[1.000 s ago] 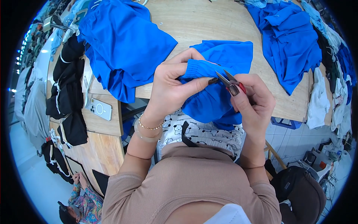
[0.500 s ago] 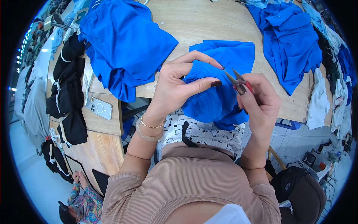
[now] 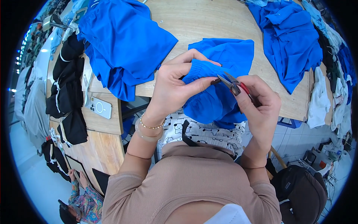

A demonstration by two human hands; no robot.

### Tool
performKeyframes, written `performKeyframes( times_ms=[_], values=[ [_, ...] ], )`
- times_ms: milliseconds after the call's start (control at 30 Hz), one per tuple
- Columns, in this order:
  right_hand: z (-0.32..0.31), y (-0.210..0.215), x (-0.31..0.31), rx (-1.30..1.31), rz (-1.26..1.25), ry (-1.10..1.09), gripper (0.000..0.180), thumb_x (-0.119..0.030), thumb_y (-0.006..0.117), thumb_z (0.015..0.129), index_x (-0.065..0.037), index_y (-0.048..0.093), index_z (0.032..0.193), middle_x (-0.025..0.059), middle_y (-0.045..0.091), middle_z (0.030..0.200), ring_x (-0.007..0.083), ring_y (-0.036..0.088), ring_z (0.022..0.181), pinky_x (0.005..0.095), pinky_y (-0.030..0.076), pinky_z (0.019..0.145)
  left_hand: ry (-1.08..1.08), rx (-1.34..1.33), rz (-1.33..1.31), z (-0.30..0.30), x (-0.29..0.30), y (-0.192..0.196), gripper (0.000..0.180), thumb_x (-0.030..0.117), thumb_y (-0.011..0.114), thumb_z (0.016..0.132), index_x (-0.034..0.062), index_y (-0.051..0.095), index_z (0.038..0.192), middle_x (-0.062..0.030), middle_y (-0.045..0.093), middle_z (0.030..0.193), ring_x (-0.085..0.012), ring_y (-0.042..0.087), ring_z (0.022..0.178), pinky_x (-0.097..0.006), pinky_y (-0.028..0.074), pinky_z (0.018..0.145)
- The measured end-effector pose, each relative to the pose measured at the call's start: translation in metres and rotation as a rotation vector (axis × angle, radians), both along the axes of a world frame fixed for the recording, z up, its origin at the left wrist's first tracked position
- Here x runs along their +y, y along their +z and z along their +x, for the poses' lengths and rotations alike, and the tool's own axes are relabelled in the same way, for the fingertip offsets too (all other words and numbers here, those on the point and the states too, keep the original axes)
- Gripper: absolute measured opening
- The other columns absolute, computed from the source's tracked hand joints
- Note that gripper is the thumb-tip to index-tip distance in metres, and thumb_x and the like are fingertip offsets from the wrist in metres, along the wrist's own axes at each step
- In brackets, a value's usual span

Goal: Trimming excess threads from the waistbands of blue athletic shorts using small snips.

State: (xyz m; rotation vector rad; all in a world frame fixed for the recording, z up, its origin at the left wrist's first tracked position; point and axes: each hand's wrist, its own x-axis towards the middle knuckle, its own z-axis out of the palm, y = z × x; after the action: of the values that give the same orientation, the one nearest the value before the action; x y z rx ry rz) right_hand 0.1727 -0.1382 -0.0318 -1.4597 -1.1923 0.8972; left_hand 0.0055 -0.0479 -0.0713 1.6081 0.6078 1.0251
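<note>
A bright blue garment [image 3: 212,104] with a gathered elastic edge hangs over the near table edge, part of it spread on the tabletop. My left hand [image 3: 173,82] pinches that gathered edge between thumb and fingers. In my right hand [image 3: 263,102] is a pair of red-handled thread snips [image 3: 244,88], gripped between thumb and fingers. The blades stand slightly apart and point left, their tips close by my left thumb and fingertips at the cloth. Whether a thread lies between the blades is too small to tell.
More blue garments lie in a left pile [image 3: 125,44] and a right pile [image 3: 291,41] on the wooden table [image 3: 209,18]. A white phone [image 3: 101,108] rests at the left, beside folded black garments [image 3: 67,89]. Another person [image 3: 84,201] sits lower left. A dark chair [image 3: 304,194] stands lower right.
My right hand has brought the snips a little left, so their tips now reach my left fingertips. The left hand keeps its pinch on the garment. Lower left, the other person's hands have shifted.
</note>
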Motion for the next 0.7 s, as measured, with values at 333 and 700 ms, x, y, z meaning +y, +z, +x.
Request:
performKeyframes(
  times_ms=[333, 700],
  values=[
    [-0.003, 0.0, 0.002, 0.011, 0.001, -0.008, 0.007, 0.001, 0.064, 0.081, 0.0, 0.065, 0.088, -0.0026, 0.056, 0.066, 0.0001, 0.045, 0.057, 0.0154, 0.032, 0.05, -0.003, -0.022, 0.009, -0.001, 0.001, -0.002, 0.016, -0.001, 0.072, 0.072, -0.0017, 0.071, 0.088, -0.0132, 0.066, 0.091, -0.0153, 0.061, 0.079, -0.024, 0.049, 0.067],
    [0.0, -0.015, -0.002, 0.613, 0.387, 0.169, 0.027, 0.005, 0.062, 0.079, 0.004, 0.055, 0.105, 0.0069, 0.062, 0.088, 0.0081, 0.055, 0.07, 0.0177, 0.044, 0.066, -0.037, -0.007, -0.023, 0.0, 0.002, -0.004, 0.015, -0.003, 0.068, 0.074, -0.0023, 0.071, 0.089, -0.0081, 0.064, 0.093, -0.0116, 0.06, 0.08, -0.023, 0.049, 0.069]
  ],
)
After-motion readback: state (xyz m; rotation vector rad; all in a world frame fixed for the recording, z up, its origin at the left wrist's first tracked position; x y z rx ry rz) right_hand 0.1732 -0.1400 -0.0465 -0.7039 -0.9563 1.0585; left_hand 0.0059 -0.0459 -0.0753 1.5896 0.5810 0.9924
